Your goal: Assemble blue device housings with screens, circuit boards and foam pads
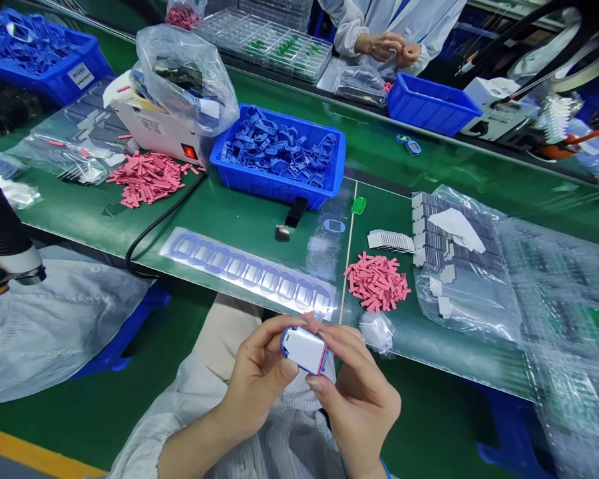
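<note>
- While the left hand (257,380) and the right hand (360,399) are together in front of the person's white striped smock (284,426), both clamp a small white rectangular device (303,350) between fingers and thumbs, above the lap and just off the near edge of the workbench.
- The device has a blue frame around its body; a thin pink strip seems to run along one edge, though the fingers partly hide it.
- Nearest the right hand lie a small crumpled plastic bag (377,331) and a loose pile of pink foam strips (377,282).
- Nearest the left hand, a transparent sheet of blue oval frames (249,273) lies flat on the green workbench (239,219).
- To the right, a neat stack of white cards (390,241) sits just beside a plastic bag of dark grey parts (454,246).
- Farther off, a blue plastic crate (274,186) is heaped with blue frames, and a white dispenser with a red switch (154,126) stands beside a second pile of pink strips (147,176).
- Across the bench, a co-worker's hands (387,48) are together, apart from the person's own, behind a smaller blue crate (429,105).
</note>
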Tool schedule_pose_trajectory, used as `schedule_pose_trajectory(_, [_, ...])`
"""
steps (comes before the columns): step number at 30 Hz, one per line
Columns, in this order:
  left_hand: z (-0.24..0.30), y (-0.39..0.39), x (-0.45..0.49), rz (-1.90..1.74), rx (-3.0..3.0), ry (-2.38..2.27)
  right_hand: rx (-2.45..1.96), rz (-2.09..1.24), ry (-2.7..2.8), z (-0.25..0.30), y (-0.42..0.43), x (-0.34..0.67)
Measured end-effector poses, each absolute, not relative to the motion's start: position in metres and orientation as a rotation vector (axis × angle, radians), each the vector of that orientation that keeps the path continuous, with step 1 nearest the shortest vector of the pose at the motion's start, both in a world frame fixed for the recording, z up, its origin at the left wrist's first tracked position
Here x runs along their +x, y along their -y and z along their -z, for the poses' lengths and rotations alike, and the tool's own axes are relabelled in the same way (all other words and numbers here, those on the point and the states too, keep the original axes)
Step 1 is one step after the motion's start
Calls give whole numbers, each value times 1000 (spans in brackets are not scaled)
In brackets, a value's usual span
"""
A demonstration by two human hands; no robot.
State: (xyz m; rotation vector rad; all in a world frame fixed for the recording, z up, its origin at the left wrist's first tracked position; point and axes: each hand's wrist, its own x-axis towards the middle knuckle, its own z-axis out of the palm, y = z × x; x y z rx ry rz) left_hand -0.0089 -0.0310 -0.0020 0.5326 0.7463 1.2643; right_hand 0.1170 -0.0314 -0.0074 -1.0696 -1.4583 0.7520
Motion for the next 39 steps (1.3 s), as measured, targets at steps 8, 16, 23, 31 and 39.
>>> schedule_pose_trajectory(8, [5, 36, -5, -1310, 545, -776, -1044, -729, 1479, 11, 29, 118])
schedule_pose_trajectory(16, [-2, 25, -48, -1345, 1366, -964, -925, -650, 1647, 12, 25, 129])
schedule_pose_trajectory(23, [-29, 25, -49, -1100, 1311, -1066, -929, -621, 1792, 5, 23, 129])
schedule_pose_trajectory(31, [-21, 31, -50, -1124, 1133, -1097, -967, -640, 1808, 7, 27, 131])
schedule_pose_trajectory(39, [-4, 9, -48, -777, 751, -911, -1080, -483, 1858, 5, 26, 129])
